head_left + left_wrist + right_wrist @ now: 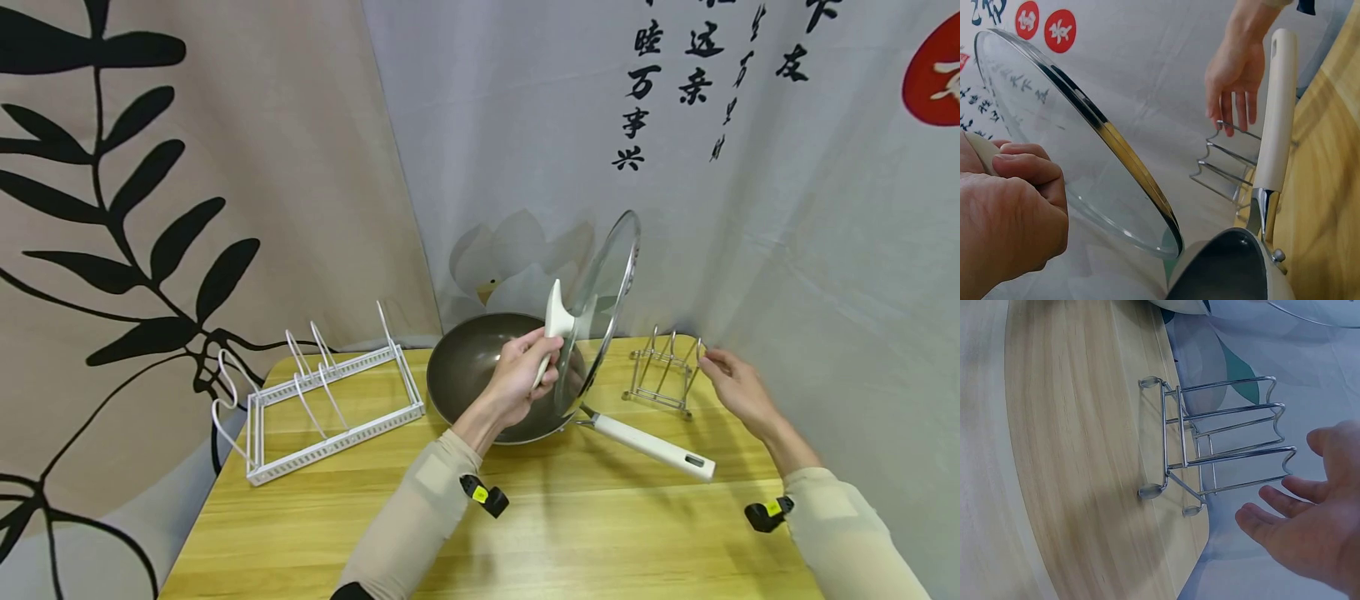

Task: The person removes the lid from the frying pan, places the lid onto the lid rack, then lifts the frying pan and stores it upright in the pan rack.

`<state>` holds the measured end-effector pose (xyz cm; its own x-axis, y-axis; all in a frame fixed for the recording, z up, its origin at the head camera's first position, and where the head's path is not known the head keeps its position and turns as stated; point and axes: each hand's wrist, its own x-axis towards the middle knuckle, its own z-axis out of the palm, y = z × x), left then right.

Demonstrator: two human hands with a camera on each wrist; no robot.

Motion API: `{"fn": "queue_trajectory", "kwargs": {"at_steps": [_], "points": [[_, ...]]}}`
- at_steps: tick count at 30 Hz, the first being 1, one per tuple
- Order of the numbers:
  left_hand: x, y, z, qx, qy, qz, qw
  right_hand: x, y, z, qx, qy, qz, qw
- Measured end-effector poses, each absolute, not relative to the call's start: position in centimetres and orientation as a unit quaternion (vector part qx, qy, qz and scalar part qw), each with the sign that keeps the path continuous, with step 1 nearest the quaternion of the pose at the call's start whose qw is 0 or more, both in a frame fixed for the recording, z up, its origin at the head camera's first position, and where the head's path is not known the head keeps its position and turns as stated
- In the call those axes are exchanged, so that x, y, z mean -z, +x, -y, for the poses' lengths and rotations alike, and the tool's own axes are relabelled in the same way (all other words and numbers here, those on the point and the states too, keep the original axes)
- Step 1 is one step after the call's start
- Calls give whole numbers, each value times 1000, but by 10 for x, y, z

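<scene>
My left hand [517,377] grips the cream handle [557,315] of a glass lid [609,287]. The lid has a metal rim and is held tilted, nearly on edge, over the right side of a dark-lined wok [476,367]. The wok stands on the table with its white handle [648,445] pointing to the right and front. To the right is a small wire lid rack [1184,428] of shiny metal. My right hand [738,396] is at its right end, fingers loosely extended, one fingertip at the end wire; contact is hard to tell.
At the left of the wooden table [585,533] stands a white rack [337,441] with upright wire dividers. A printed cloth [525,100] hangs right behind the table. The wok's handle reaches out toward the front of the metal rack.
</scene>
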<state>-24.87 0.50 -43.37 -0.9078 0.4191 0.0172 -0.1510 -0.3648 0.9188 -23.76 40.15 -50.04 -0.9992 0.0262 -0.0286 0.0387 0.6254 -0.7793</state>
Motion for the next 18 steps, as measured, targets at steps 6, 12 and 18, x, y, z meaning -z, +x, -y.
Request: {"fn": "queue_trajectory", "kwargs": {"at_steps": [6,12,18], "points": [[432,-249,-6,-816,125,-537,174,503,-241,-399,435,23,-900,1],[430,-250,-8,-813,124,-541,175,505,-243,-397,435,25,-900,-7],[429,-253,-12,-812,124,-541,179,505,-244,-395,432,24,-901,-13]]}}
